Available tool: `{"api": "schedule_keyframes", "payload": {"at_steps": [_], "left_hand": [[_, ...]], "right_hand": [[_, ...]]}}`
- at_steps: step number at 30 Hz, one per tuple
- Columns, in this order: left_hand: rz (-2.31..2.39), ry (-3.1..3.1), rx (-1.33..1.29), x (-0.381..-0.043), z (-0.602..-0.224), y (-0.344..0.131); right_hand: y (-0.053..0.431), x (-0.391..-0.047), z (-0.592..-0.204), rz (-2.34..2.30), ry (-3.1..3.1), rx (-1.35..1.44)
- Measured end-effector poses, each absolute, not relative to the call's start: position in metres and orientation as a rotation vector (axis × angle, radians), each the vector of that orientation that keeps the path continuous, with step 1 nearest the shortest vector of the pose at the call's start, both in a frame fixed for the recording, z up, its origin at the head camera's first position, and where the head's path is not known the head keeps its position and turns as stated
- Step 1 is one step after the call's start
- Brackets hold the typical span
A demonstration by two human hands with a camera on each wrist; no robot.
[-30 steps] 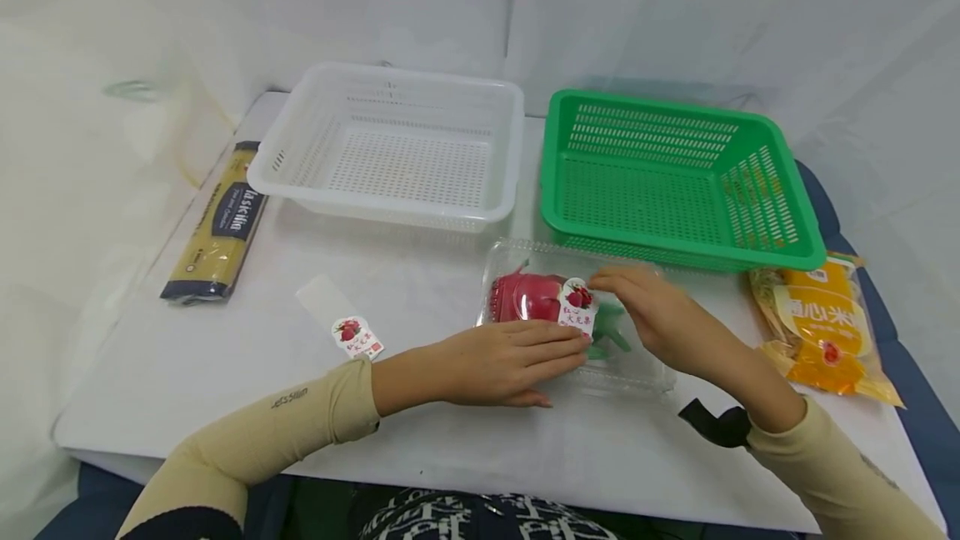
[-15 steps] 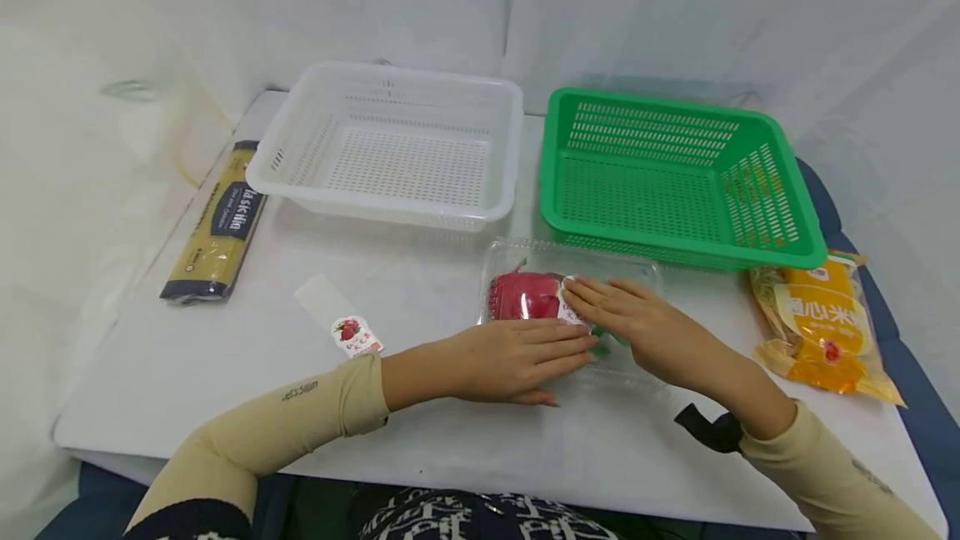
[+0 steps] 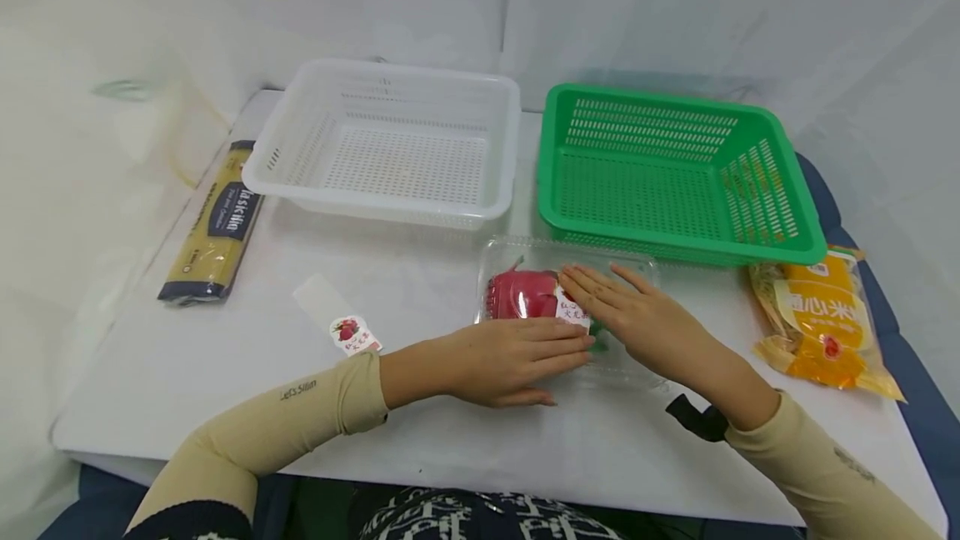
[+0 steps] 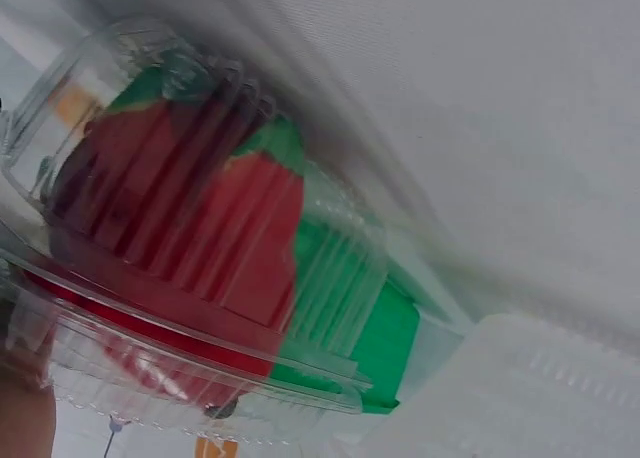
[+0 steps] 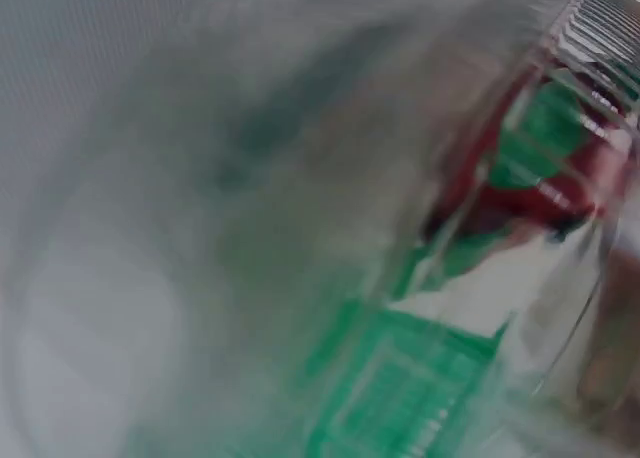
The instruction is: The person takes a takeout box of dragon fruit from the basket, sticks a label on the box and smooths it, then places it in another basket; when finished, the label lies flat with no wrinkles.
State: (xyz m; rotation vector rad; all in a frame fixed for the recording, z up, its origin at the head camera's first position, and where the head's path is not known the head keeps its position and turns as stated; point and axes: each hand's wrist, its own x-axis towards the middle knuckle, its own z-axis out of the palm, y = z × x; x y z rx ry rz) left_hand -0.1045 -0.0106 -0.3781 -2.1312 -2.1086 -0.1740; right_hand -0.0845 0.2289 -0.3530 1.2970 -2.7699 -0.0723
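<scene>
A clear plastic clamshell box (image 3: 498, 255) lies on the table with a red dragon fruit (image 3: 521, 294) with green tips inside. A white label (image 3: 572, 312) with a red fruit picture is on its lid. My left hand (image 3: 506, 361) rests flat across the near side of the lid, fingers straight. The fingertips of my right hand (image 3: 641, 319) touch the label from the right, fingers extended. Both hands cover parts of the lid. Close up, the left wrist view shows the ribbed box wall with the dragon fruit (image 4: 240, 228) behind it; the right wrist view is largely blurred.
A white basket (image 3: 375, 211) and a green basket (image 3: 675, 244) stand at the back. A gold pasta packet (image 3: 213, 227) lies at left, a yellow bag (image 3: 825, 323) at right. Left of the box is a backing strip (image 3: 318, 294) with another fruit sticker (image 3: 352, 333).
My right hand has moved left from the label's right edge, with its fingers now flatter over the label. My left hand has shifted slightly right and stays on the lid.
</scene>
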Motion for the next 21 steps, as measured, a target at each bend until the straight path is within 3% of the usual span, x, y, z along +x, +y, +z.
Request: {"api": "schedule_keyframes", "payload": {"at_steps": [21], "left_hand": [[-0.304, -2.114, -2.059, -0.109, -0.375, -0.023]], "right_hand": [[0.251, -0.088, -0.354, -0.014, -2.831, 1.137]]}}
